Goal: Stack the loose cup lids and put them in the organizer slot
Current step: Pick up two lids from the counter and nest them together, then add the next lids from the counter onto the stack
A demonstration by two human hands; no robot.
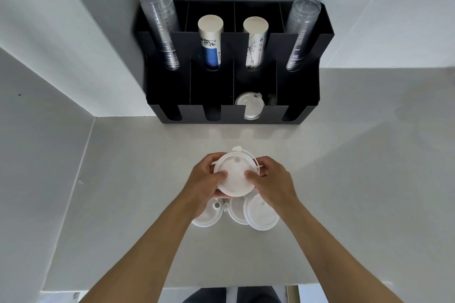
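Observation:
Both hands hold a small stack of white cup lids above the counter. My left hand grips its left edge, my right hand its right edge, thumbs on top. Below the hands, three loose white lids lie on the counter: one at the left, one in the middle, one at the right, partly hidden by my wrists. The black organizer stands at the back; its third front slot holds several white lids.
The organizer's rear slots hold clear cup stacks at the left and right and paper cup stacks between. A white wall borders the grey counter on the left. The counter's front edge lies near my elbows.

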